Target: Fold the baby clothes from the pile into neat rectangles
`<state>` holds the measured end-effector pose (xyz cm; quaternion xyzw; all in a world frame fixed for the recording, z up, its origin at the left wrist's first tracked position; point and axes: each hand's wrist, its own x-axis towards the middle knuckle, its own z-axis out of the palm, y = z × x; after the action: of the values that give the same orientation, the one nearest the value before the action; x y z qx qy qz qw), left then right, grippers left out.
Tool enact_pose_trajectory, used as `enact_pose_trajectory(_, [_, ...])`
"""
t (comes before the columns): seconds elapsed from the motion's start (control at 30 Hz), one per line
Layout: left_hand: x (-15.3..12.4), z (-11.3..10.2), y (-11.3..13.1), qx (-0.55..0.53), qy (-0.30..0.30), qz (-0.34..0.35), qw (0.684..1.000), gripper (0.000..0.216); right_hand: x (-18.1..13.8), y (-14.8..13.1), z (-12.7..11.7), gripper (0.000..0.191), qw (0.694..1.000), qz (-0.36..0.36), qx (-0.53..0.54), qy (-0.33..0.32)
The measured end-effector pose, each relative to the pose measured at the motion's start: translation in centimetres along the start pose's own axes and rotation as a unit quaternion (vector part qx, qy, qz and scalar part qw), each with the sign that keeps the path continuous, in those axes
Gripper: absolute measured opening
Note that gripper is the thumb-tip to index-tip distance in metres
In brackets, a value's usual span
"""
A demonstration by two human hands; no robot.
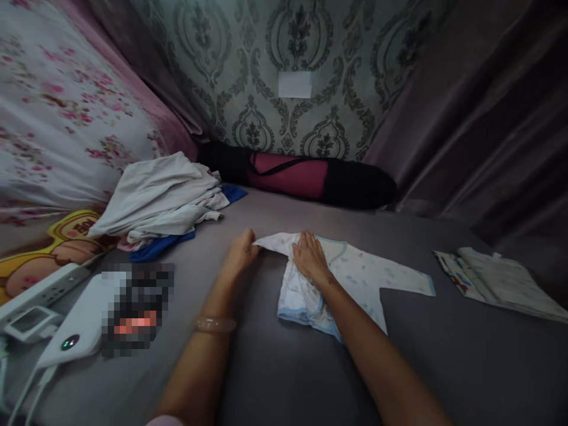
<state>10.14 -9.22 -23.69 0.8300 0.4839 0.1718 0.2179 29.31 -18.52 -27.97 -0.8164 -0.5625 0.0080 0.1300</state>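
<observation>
A small white baby shirt (355, 275) with light blue trim lies spread on the grey bed sheet (284, 367). My left hand (242, 251) is closed, pinching the end of the shirt's left sleeve. My right hand (310, 255) lies flat with fingers stretched out, pressing on the shirt near its collar. The shirt's right sleeve extends out to the right. A translucent bangle (216, 324) is on my left wrist.
A heap of white and blue clothes (164, 201) lies at the back left. Folded pale garments (501, 281) sit at the right. A dark and maroon long bag (306, 174) lies by the wall. A white power bank (75, 322), a power strip (44, 290) and cables are at the left.
</observation>
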Motion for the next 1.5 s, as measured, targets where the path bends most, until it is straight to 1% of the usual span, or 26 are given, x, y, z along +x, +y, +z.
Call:
enact_pose_trajectory(0.07, [-0.1,-0.2,0.1,-0.010,0.089,0.013,0.996,0.019,0.1,0.0,0.1,0.062,1.000,-0.002,0.000,0.005])
enact_pose_trajectory(0.1, [-0.1,-0.2,0.1,-0.011,0.117,0.009,0.993,0.023,0.1,0.0,0.1,0.062,1.000,-0.003,0.000,0.008])
enact_pose_trajectory(0.17, [-0.1,-0.1,-0.1,0.004,0.144,-0.021,0.989,0.027,0.1,0.1,0.1,0.063,1.000,-0.006,-0.001,0.009])
enact_pose_trajectory(0.23, [0.0,0.0,-0.6,0.034,0.132,-0.061,0.989,0.030,0.1,0.1,0.2,0.063,1.000,-0.005,-0.002,0.005])
enact_pose_trajectory(0.3, [0.2,0.0,-1.4,0.060,0.100,-0.085,0.990,0.032,0.1,0.2,0.3,0.063,1.000,-0.005,-0.003,0.001])
enact_pose_trajectory(0.4, [0.5,0.0,-2.5,0.074,0.026,-0.085,0.993,0.028,0.1,0.2,0.3,0.062,1.000,-0.008,-0.006,0.005])
enact_pose_trajectory(0.43, [0.6,0.0,-2.7,0.070,0.014,-0.088,0.994,0.028,0.1,0.2,0.3,0.062,1.000,-0.010,-0.007,0.007])
enact_pose_trajectory(0.47, [0.8,0.1,-2.8,0.064,0.015,-0.093,0.993,0.029,0.0,0.1,0.3,0.062,1.000,-0.011,-0.008,0.009])
enact_pose_trajectory(0.53, [1.1,0.5,-2.7,0.060,0.055,-0.111,0.990,0.032,0.0,0.1,0.2,0.061,1.000,-0.013,-0.010,0.012])
enact_pose_trajectory(0.6, [1.4,1.0,-2.4,0.082,0.094,-0.121,0.985,0.031,-0.1,0.1,0.1,0.061,1.000,-0.015,-0.011,0.013])
enact_pose_trajectory(0.63, [1.5,1.3,-2.3,0.100,0.098,-0.117,0.983,0.032,-0.1,0.1,0.1,0.061,1.000,-0.016,-0.012,0.014])
enact_pose_trajectory(0.7, [1.8,1.8,-2.2,0.126,0.085,-0.109,0.982,0.033,-0.1,0.1,0.1,0.061,1.000,-0.016,-0.015,0.013])
enact_pose_trajectory(0.77, [1.9,2.0,-2.4,0.123,0.064,-0.108,0.984,0.033,-0.1,0.0,0.1,0.061,1.000,-0.015,-0.017,0.015])
enact_pose_trajectory(0.87, [2.1,1.8,-2.7,0.082,0.027,-0.110,0.990,0.028,-0.1,0.0,0.2,0.061,1.000,-0.015,-0.016,0.021])
enact_pose_trajectory(0.9, [2.2,1.7,-2.7,0.059,0.024,-0.110,0.992,0.026,-0.1,0.0,0.2,0.061,1.000,-0.015,-0.016,0.020])
enact_pose_trajectory(0.97, [2.4,1.4,-2.5,-0.001,0.048,-0.121,0.991,0.023,-0.1,0.0,0.2,0.062,1.000,-0.013,-0.019,0.013])
enact_pose_trajectory(1.03, [2.5,1.2,-2.1,-0.054,0.098,-0.144,0.983,0.023,0.0,0.0,0.2,0.063,1.000,-0.009,-0.023,0.006])
enact_pose_trajectory(1.1, [2.7,1.0,-1.7,-0.072,0.138,-0.161,0.975,0.023,0.0,0.0,0.3,0.065,1.000,-0.008,-0.025,0.005])
enact_pose_trajectory(1.13, [2.7,0.9,-1.5,-0.068,0.145,-0.165,0.973,0.023,0.0,0.0,0.3,0.066,1.000,-0.008,-0.026,0.006])
enact_pose_trajectory(1.2, [2.8,0.7,-1.5,-0.038,0.141,-0.164,0.976,0.023,0.1,0.0,0.5,0.067,0.999,-0.008,-0.029,0.010])
enact_pose_trajectory(1.3, [2.8,0.3,-1.9,0.037,0.104,-0.151,0.982,0.026,0.0,0.0,0.6,0.067,0.999,-0.007,-0.034,0.017])
enact_pose_trajectory(1.37, [2.8,0.1,-2.2,0.091,0.071,-0.131,0.985,0.027,0.0,0.0,0.6,0.065,0.999,-0.006,-0.036,0.019])
enact_pose_trajectory(1.43, [2.7,0.2,-2.5,0.142,0.040,-0.108,0.983,0.029,-0.1,0.0,0.6,0.062,0.999,-0.004,-0.038,0.018])
enact_pose_trajectory(1.5, [2.6,0.3,-2.6,0.190,0.025,-0.087,0.978,0.030,-0.1,0.0,0.6,0.061,0.999,-0.006,-0.037,0.019])
